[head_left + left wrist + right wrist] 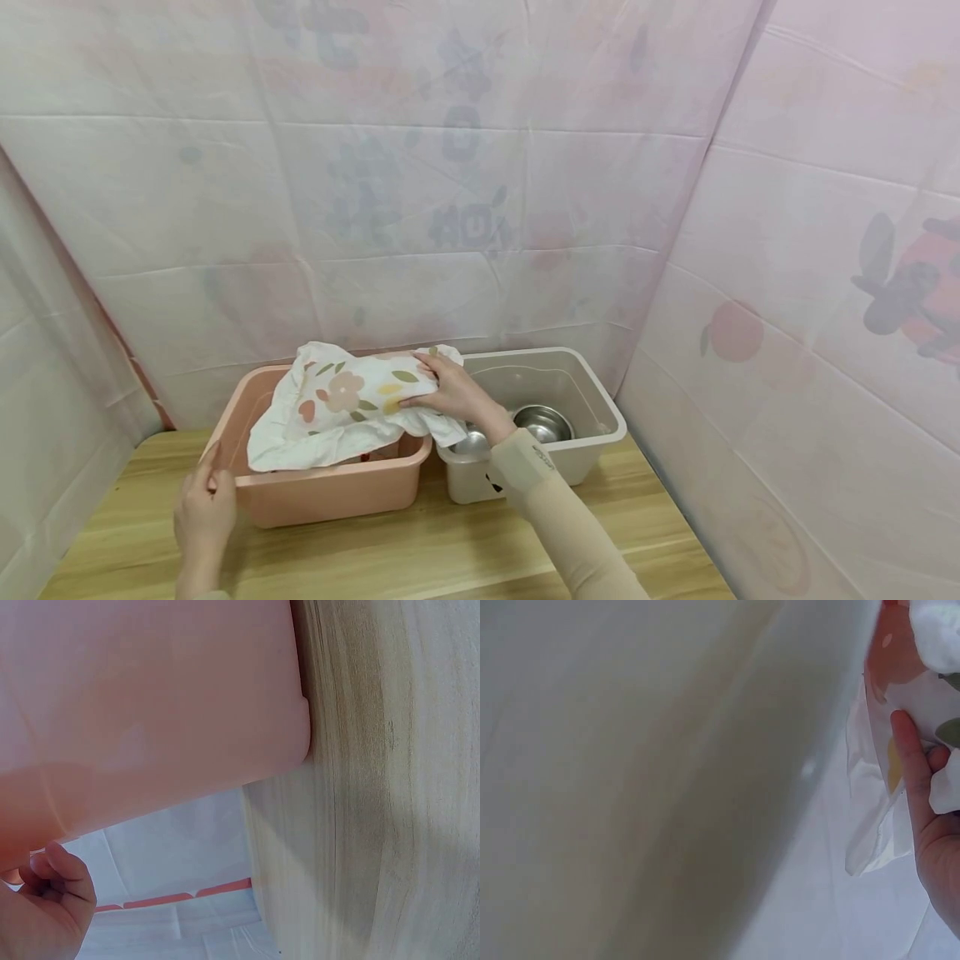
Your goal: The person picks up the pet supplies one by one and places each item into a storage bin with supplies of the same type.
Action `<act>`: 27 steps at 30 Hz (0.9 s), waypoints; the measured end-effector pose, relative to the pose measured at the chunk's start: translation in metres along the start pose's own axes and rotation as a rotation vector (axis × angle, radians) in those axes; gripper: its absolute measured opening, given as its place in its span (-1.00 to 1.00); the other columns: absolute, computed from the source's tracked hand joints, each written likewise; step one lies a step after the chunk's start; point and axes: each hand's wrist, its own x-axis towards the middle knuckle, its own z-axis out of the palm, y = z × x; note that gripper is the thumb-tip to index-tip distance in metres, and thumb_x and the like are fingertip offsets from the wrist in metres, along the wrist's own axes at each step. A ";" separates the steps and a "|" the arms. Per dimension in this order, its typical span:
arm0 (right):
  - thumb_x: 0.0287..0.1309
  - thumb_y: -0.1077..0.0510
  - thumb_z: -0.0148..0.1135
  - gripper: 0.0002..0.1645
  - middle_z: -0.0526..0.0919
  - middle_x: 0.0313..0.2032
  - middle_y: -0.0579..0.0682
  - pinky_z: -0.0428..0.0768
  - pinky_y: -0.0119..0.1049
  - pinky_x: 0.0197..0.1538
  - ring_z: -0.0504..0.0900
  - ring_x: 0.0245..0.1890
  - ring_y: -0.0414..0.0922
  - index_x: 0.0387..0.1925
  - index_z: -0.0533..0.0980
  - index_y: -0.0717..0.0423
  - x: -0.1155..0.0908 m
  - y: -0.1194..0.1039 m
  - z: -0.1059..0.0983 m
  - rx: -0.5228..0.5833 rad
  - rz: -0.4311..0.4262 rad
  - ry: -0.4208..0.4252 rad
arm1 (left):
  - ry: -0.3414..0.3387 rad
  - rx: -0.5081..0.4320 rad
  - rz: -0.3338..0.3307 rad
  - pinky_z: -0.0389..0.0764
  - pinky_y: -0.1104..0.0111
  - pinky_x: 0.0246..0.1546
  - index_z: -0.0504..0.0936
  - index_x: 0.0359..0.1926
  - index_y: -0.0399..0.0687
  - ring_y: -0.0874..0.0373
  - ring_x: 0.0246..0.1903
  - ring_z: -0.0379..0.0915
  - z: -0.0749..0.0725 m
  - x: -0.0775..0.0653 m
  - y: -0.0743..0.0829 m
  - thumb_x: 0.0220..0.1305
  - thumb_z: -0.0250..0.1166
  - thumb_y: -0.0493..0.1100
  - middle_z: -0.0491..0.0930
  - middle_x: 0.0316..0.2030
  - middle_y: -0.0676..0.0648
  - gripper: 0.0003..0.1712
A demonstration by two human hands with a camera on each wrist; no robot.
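Note:
A white cloth with a flower and leaf print (341, 400) lies bunched over the salmon-pink plastic tub (337, 487), one end reaching the light grey tub (573, 354). My right hand (453, 392) grips the cloth near that end, thumb and fingers spread apart around a fold. In the right wrist view, one finger of the right hand (930, 795) stretches along the cloth (885, 817). My left hand (206, 508) holds the pink tub's near left corner by the rim. Its curled fingers (64, 874) show at that edge in the left wrist view.
Inside the grey tub sits a shiny metal bowl (543, 423), with another metal piece (472, 442) partly hidden beside it. Both tubs stand side by side on a wood-grain table (465, 550). Printed fabric walls (480, 183) close off the back and sides.

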 end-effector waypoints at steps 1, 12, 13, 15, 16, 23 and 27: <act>-0.07 -0.18 0.52 0.10 0.28 0.39 0.14 0.26 -0.05 0.38 0.21 0.41 0.07 0.43 0.24 0.10 0.002 -0.001 0.000 -0.007 0.000 -0.004 | 0.003 0.001 0.002 0.25 -0.10 -0.29 0.40 0.33 -0.22 -0.33 -0.21 0.31 0.000 0.000 0.000 0.33 -0.15 -0.20 0.39 -0.23 -0.41 -0.42; 0.00 -0.20 0.46 0.09 0.31 0.38 0.17 0.27 -0.10 0.38 0.26 0.39 0.07 0.45 0.21 0.14 0.021 -0.015 0.006 -0.116 -0.023 -0.074 | 0.023 -0.010 0.014 0.25 -0.16 -0.24 0.42 0.31 -0.25 -0.39 -0.16 0.32 0.000 0.001 -0.001 0.32 -0.16 -0.21 0.41 -0.19 -0.45 -0.42; 0.01 -0.22 0.45 0.08 0.30 0.38 0.18 0.27 -0.11 0.38 0.25 0.39 0.07 0.45 0.21 0.14 0.023 -0.015 0.008 -0.129 -0.024 -0.082 | 0.024 -0.013 0.014 0.25 -0.17 -0.24 0.42 0.31 -0.25 -0.40 -0.14 0.32 -0.001 0.001 -0.001 0.32 -0.15 -0.21 0.41 -0.19 -0.46 -0.42; 0.02 -0.24 0.43 0.08 0.27 0.39 0.20 0.25 -0.11 0.39 0.23 0.41 0.07 0.45 0.20 0.13 0.026 -0.017 0.011 -0.141 -0.017 -0.101 | 0.024 -0.014 0.016 0.26 -0.17 -0.22 0.42 0.31 -0.25 -0.41 -0.11 0.32 -0.001 0.002 -0.001 0.32 -0.15 -0.21 0.41 -0.16 -0.46 -0.42; 0.03 -0.25 0.42 0.08 0.25 0.40 0.21 0.24 -0.11 0.39 0.21 0.42 0.07 0.46 0.20 0.12 0.026 -0.018 0.013 -0.142 -0.012 -0.111 | 0.021 -0.015 0.015 0.26 -0.17 -0.21 0.42 0.31 -0.25 -0.41 -0.10 0.32 -0.001 0.002 -0.001 0.31 -0.15 -0.21 0.41 -0.16 -0.47 -0.42; 0.06 -0.30 0.36 0.12 0.22 0.41 0.21 0.22 -0.13 0.40 0.13 0.45 0.08 0.48 0.12 0.10 0.029 -0.023 0.023 -0.194 0.017 -0.151 | 0.002 -0.026 0.016 0.25 -0.18 -0.13 0.38 0.35 -0.22 -0.44 -0.05 0.29 0.000 0.002 -0.002 0.32 -0.13 -0.21 0.40 -0.11 -0.48 -0.41; 0.07 -0.31 0.35 0.12 0.23 0.40 0.21 0.25 -0.14 0.39 0.16 0.44 0.08 0.48 0.12 0.14 0.030 -0.024 0.026 -0.240 0.011 -0.154 | 0.007 -0.028 0.024 0.26 -0.21 -0.11 0.39 0.34 -0.22 -0.47 -0.01 0.28 0.001 0.002 -0.001 0.32 -0.14 -0.20 0.41 -0.08 -0.49 -0.42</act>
